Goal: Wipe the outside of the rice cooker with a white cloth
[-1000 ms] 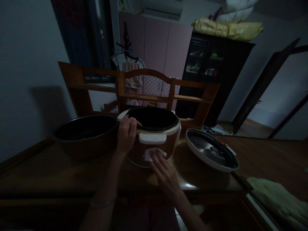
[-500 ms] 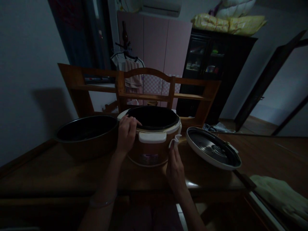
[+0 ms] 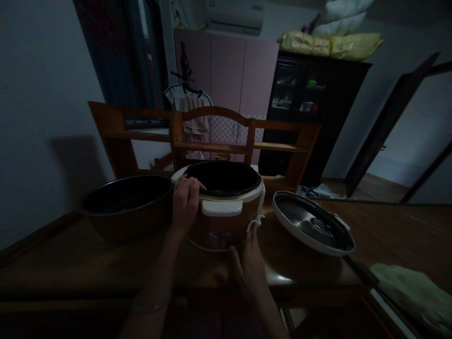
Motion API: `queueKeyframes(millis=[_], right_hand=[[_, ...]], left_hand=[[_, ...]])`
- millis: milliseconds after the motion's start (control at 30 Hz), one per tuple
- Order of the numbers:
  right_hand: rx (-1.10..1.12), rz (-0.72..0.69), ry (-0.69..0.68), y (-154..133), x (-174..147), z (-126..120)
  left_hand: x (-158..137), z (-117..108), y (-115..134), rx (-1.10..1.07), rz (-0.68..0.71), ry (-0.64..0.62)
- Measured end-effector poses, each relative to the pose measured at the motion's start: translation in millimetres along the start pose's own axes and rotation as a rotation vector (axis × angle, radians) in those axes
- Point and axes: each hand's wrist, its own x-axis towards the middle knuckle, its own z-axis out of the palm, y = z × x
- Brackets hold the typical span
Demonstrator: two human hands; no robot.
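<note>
Table (image 3: 88,263) dark wood, dim rm; hands on cooker (image 3: 226,207), cloth (image 3: 254,223) prob.

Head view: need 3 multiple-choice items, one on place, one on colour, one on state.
1. Where does the lid lie?
A. on the cooker
B. on the table, right of the cooker
C. inside the bowl

2. What colour is the cloth in the right hand?
A. white
B. red
C. black

3. What state is the rice cooker in?
A. closed
B. tipped on its side
C. upright with its top open

Answers:
1 B, the lid rests inner side up on the wooden table, apart from the cooker.
2 A, a pale white corner shows above the fingers against the cooker's side.
3 C, its dark inside shows; the left hand grips the rim.
</note>
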Motion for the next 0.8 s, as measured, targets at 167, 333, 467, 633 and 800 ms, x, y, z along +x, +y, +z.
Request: queueKeyframes(millis=[167,333,467,633,800], right_hand=[[0.138,0.076,0.035,-2.5,23.0,-13.9],[0.080,-0.050,0.032,-25.1,25.7,-21.5],[0.005,-0.116,-0.043,-28.2,-0.8,-8.8],[0.007,0.034,0.005,-13.7,-19.0,11.6],[0.070,0.097,0.059,-15.6,8.9,-3.5]], left_hand=[[0.2,2.8,0.9,0.003,0.001,0.035],[-0.1,4.4,-0.8,0.004,0.017,0.060],[-0.5,4.4,-1.1,0.000,0.009,0.051],[-0.4,3.1,-1.0,-0.010,0.026,0.039],[-0.8,3.6,-4.0,-0.023,0.037,0.037]])
